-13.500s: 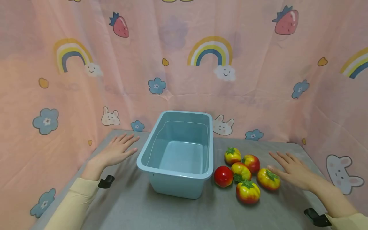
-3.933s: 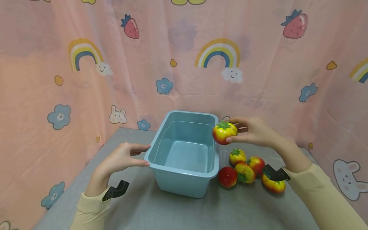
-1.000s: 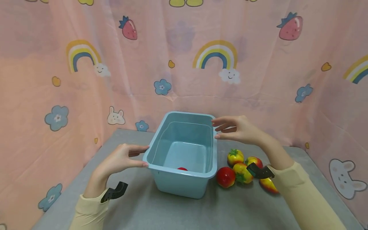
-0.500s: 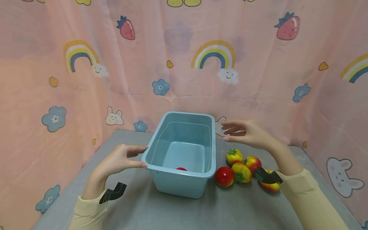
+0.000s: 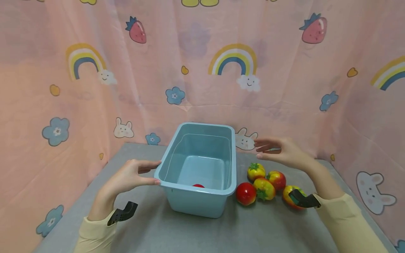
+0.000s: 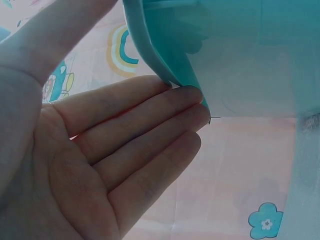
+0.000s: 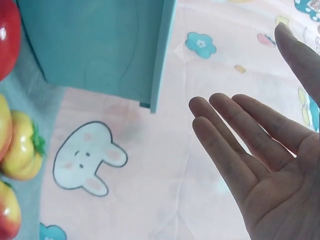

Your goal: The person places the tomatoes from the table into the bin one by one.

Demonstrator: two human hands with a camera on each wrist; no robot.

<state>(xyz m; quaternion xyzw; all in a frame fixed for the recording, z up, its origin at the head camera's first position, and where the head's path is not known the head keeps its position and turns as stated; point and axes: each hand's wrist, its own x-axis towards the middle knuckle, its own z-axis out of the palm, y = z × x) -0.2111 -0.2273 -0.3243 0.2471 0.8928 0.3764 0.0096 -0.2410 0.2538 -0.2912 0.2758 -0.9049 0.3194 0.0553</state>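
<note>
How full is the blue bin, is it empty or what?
Nearly empty: inside the blue bin, a red object shows just past the near rim; the visible floor beyond is bare.

Between the left hand and right hand, a rectangular plastic tub is light blue. Near the right hand, glossy round yellow-and-red fruits neighbour an all-red fruit. Behind both, a pink fabric curtain bears rainbows and blue flowers.

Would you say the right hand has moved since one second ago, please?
Yes: the right hand moved right, away from the blue tub, uncovering a printed rabbit.
</note>
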